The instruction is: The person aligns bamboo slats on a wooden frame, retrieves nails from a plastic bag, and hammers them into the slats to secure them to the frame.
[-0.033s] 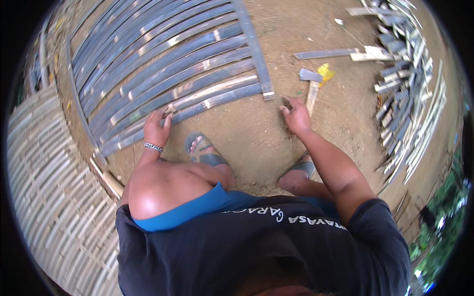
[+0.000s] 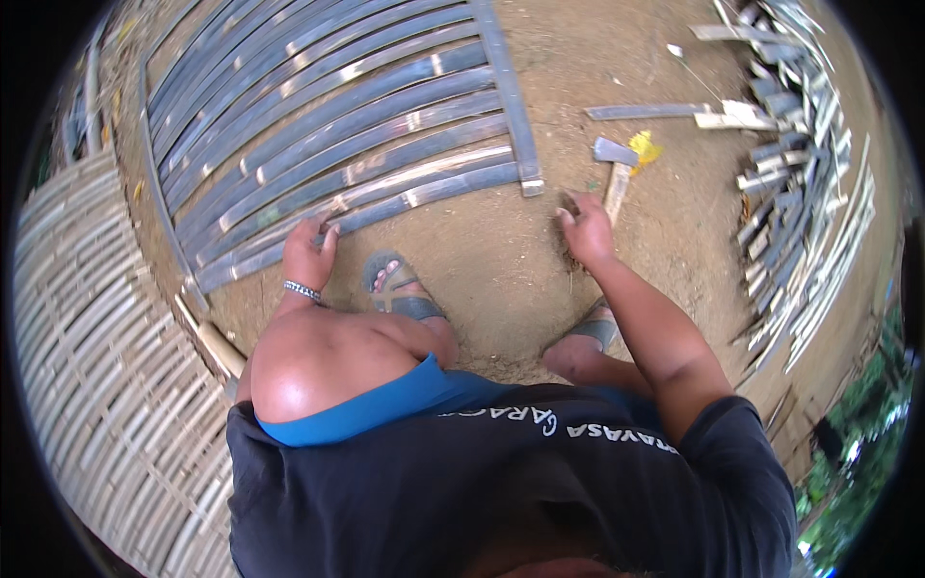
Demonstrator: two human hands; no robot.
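A slatted panel of dark bamboo strips (image 2: 385, 122) lies on the ground ahead and to the left, with a long strip (image 2: 511, 91) across its right ends. My left hand (image 2: 310, 255), with a chain bracelet at the wrist, is at the panel's near edge. Its thumb and fingers are apart, touching the nearest slat (image 2: 414, 197). My right hand (image 2: 588, 234) hovers low over the dirt, fingers loosely bent and apart, nothing visible in them. Just beyond it lies a hatchet (image 2: 614, 152) with a wooden handle, partly hidden by that hand.
Split bamboo pieces (image 2: 795, 193) are heaped on the right. A loose strip (image 2: 646, 112) lies beyond the hatchet, near a yellow scrap (image 2: 647, 148). At the left stands a pale woven bamboo surface (image 2: 87, 318). My sandaled left foot (image 2: 400, 287) is close to the panel.
The whole scene sits slightly shifted in the picture, mostly to the right. Both hands keep nearly the same place beside the panel and hatchet.
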